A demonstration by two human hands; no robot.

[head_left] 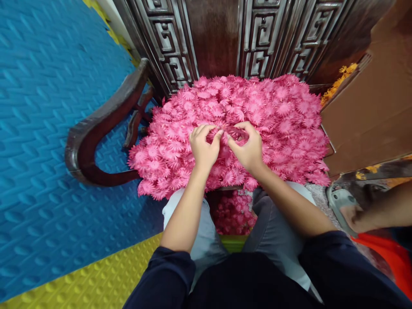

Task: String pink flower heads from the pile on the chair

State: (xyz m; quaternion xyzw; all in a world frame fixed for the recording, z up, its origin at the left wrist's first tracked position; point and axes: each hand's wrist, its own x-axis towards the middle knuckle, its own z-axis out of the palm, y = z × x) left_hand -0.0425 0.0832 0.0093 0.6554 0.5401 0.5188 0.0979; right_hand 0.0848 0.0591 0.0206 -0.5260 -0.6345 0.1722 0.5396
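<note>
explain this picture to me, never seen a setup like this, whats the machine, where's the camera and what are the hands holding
There is no machine here: a person works with two bare hands. The single picture comes from a camera worn on their head, looking forward and down, so their own arms reach in from the bottom.

In front lies a wide heap of bright pink, many-petalled flowers, hiding most of the surface beneath. The left hand and right hand are close together over it, with something pink between them; their exact grip is hard to make out.

Behind stands a dark, glossy carved wooden panel. On the left, a curved dark wooden armrest shows against a blue textured mat.
</note>
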